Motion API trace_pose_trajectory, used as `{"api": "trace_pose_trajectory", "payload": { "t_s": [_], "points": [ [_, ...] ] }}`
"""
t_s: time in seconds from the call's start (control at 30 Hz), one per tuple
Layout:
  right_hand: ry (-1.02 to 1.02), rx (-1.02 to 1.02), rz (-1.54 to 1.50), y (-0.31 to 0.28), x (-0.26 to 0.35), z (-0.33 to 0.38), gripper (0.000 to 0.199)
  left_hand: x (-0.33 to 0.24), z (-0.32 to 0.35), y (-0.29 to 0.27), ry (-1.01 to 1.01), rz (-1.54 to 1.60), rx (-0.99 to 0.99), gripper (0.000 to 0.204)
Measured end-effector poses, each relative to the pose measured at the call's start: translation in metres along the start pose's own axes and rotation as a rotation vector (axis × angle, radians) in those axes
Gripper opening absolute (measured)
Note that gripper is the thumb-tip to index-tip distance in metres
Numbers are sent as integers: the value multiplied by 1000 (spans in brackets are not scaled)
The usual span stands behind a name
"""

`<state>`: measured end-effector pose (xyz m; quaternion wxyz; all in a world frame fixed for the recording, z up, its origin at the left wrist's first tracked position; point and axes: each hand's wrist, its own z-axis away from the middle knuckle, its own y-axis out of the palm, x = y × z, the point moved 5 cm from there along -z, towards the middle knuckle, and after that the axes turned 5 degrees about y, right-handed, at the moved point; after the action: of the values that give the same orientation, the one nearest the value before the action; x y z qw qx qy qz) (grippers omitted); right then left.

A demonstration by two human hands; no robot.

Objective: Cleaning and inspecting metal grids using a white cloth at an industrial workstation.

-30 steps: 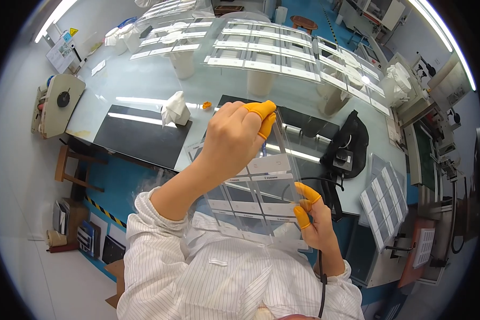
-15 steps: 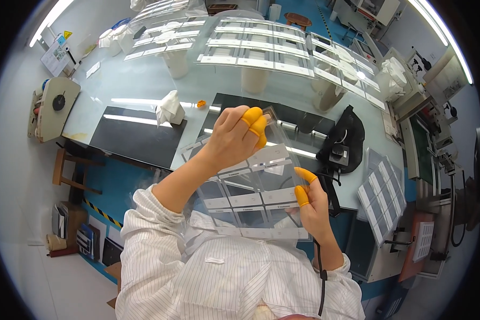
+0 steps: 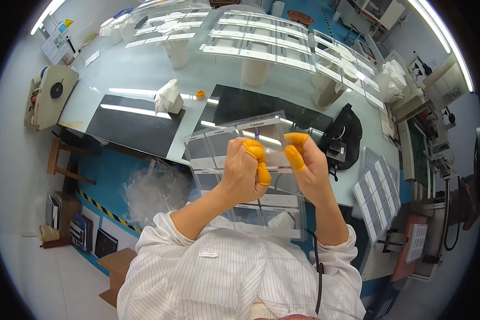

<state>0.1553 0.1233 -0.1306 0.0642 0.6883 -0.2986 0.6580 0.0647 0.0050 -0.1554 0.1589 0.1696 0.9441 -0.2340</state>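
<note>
A clear panel (image 3: 206, 147) with dark rectangular windows and white printed strips is tilted in front of my chest. Orange finger cots cover several of my fingertips. My left hand (image 3: 244, 168) is closed in a fist over the middle of the panel; whatever it may hold is hidden. At the panel's upper right edge, the thumb and index finger of my right hand (image 3: 313, 169) close on the sheet. A whitish patch shows through the panel's lower right part, too unclear to name.
On the glass-topped table (image 3: 138, 69) lie dark mats (image 3: 136, 124), a crumpled white cloth (image 3: 168, 97) and a black bag (image 3: 348, 133). Similar panels (image 3: 256, 40) rest on white containers at the back. Another panel stack (image 3: 377, 194) is at right; clear plastic film (image 3: 157, 189) hangs left.
My left fist has come down from the panel's top corner to its middle. My right hand has moved up along the right edge, and the panel's tilt has changed slightly.
</note>
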Motion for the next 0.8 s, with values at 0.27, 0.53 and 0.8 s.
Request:
{"api": "trace_pose_trajectory", "payload": {
  "t_s": [0.27, 0.53, 0.8],
  "points": [
    [-101, -191, -96, 8, 0, -8, 14, -11, 1, -13, -43, -92, 53, 28],
    [-264, -875, -454, -135, 36, -40, 18, 67, 361, -183, -962, -643, 1132, 31],
    [-216, -843, -692, -172, 50, -89, 27, 60, 618, -199, -1443, -546, 1472, 32]
  ]
}}
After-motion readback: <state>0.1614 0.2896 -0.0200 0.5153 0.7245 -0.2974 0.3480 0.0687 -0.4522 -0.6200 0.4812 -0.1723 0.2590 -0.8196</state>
